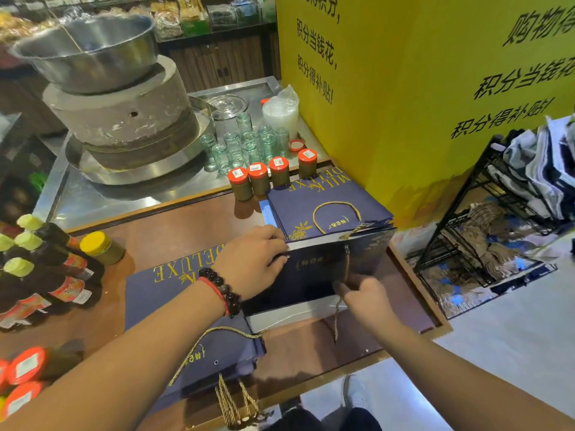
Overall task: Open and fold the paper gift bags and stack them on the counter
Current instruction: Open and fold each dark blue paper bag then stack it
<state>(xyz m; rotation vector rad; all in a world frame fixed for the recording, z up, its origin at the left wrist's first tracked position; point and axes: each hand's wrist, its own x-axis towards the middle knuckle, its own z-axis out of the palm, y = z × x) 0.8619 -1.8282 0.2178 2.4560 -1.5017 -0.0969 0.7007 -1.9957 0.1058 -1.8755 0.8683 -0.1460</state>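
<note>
From the head camera, an opened navy gift bag (323,275) lay on its side on the wooden counter (174,237), in front of a stack of flat bags (326,209). The left hand (252,259) gripped its upper edge, fingers curled. The right hand (364,297) pinched its gold cord handle (346,262). Another flat bag (174,293) lay beneath the left forearm.

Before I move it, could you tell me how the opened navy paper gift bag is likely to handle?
The opened navy paper gift bag probably feels light, crisp, and dentable. Its gold cord handle dangles limp, apt to snag. Both left hand and right hand steady it.
</note>
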